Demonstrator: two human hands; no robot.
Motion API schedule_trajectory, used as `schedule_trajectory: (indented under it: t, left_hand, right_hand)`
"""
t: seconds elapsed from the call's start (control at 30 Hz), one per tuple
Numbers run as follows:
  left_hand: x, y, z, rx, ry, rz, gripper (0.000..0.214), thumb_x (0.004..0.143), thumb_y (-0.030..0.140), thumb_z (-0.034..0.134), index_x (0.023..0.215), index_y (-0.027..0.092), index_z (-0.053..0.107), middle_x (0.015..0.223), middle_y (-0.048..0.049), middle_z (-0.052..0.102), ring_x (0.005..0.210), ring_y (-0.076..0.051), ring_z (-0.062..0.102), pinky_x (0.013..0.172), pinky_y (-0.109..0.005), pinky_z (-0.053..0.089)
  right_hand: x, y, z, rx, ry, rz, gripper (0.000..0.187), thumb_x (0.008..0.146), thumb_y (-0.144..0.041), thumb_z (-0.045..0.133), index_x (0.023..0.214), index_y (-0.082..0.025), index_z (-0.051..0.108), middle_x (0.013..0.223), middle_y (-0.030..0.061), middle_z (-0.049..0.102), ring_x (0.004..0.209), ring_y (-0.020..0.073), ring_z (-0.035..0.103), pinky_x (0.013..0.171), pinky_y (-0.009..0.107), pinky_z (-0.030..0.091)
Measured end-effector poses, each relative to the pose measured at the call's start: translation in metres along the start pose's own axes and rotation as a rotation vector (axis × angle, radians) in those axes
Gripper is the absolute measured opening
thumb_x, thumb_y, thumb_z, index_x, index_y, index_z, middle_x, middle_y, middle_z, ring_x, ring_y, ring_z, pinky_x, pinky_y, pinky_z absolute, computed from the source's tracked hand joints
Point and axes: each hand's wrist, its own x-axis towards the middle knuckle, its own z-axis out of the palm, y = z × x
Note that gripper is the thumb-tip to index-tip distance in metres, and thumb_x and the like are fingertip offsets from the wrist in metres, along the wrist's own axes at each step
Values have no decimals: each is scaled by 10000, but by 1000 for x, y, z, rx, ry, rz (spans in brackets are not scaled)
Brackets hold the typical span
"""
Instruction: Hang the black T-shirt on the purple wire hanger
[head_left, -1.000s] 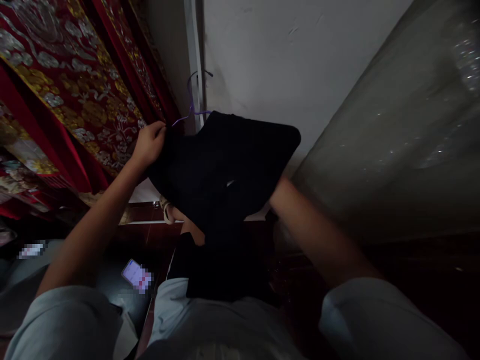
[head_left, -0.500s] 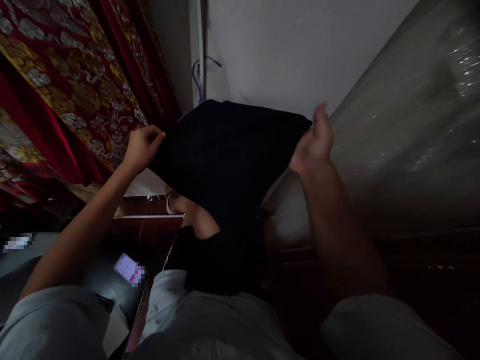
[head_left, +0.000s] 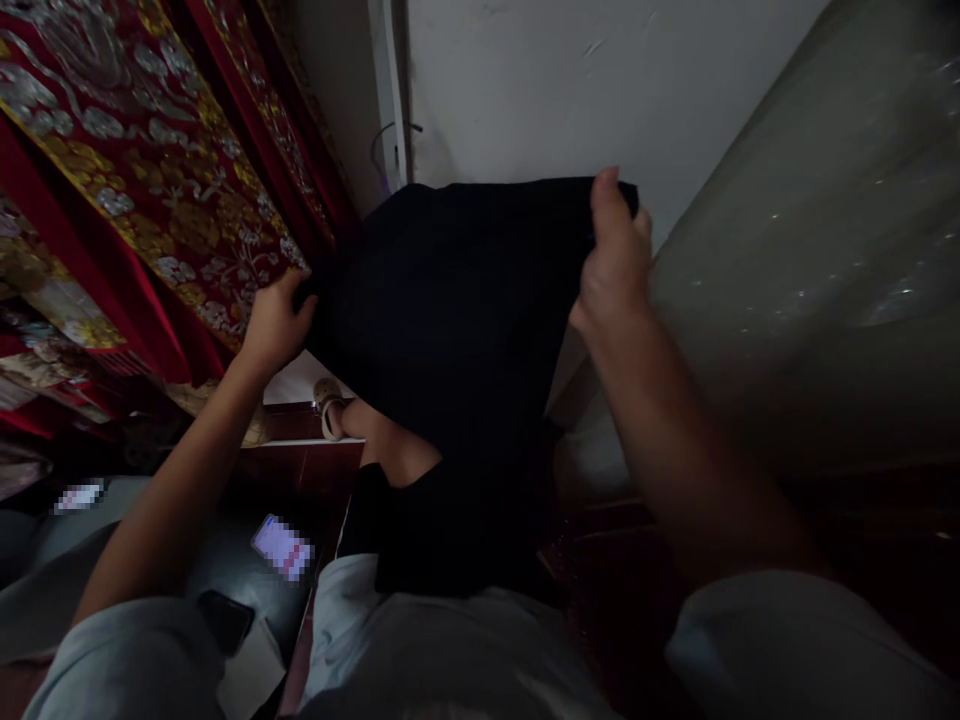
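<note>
I hold a black garment [head_left: 457,310] spread out in front of me in the head view. My left hand [head_left: 276,322] is closed on its left edge, close to the red embroidered cloth. My right hand [head_left: 613,262] pinches the garment's upper right corner, thumb up, beside a pale plastic-covered surface. The garment hangs down over my leg and foot [head_left: 352,420]. A purple wire hanger [head_left: 381,160] shows just above the garment, by the white wall strip; its lower part is hidden behind the fabric.
Red cloth with gold and silver flower embroidery [head_left: 142,180] hangs at the left. A shiny plastic-wrapped bulk [head_left: 810,260] fills the right. A white wall [head_left: 540,80] lies ahead. A lit phone [head_left: 281,548] and a dark phone [head_left: 225,620] lie low at the left.
My right hand came up from under the garment and took its upper right corner, lifting it higher. My left hand slid slightly down along the left edge. The garment now hides more of the hanger.
</note>
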Motion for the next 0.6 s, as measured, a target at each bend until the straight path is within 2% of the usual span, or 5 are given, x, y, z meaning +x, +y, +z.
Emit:
schedule_trajectory:
  t: [0.13, 0.3, 0.43, 0.53, 0.6]
  left_hand:
    - [2, 13, -13, 65, 121, -7, 387, 882, 165, 519, 1223, 217, 694, 1256, -110, 702, 1222, -315, 644, 1149, -483, 443]
    - [-14, 26, -23, 58, 172, 70, 290, 894, 180, 534, 1105, 223, 727, 1149, -93, 695, 1136, -294, 663, 1079, -457, 497]
    - [-32, 31, -36, 95, 36, 98, 213, 925, 292, 573, 1033, 224, 744, 1069, -81, 736, 1031, -287, 699, 980, -419, 547]
    - [-42, 27, -50, 164, -98, 25, 244, 943, 392, 578, 906, 230, 756, 868, -70, 755, 859, -295, 719, 888, -426, 561]
    - [-46, 27, -57, 137, -119, -13, 284, 949, 435, 577, 885, 226, 759, 826, -66, 757, 814, -286, 721, 862, -417, 564]
  right_hand:
    - [4, 1, 21, 30, -75, 39, 258, 979, -432, 612, 948, -181, 565, 1055, 75, 657, 1115, 215, 673, 982, 361, 554]
    - [13, 4, 26, 7, -78, 122, 273, 992, -437, 580, 876, -193, 542, 970, 74, 639, 1036, 229, 684, 916, 376, 567]
    - [16, 5, 20, -36, -16, 88, 301, 1010, -437, 556, 838, -192, 522, 843, 31, 562, 882, 181, 657, 813, 329, 559]
    - [17, 6, 15, -86, 15, -28, 325, 1022, -420, 542, 783, -212, 468, 794, 7, 488, 785, 145, 587, 758, 301, 519]
    - [13, 8, 17, -119, 5, -87, 356, 1013, -445, 553, 762, -222, 435, 779, -1, 459, 775, 144, 566, 777, 306, 503]
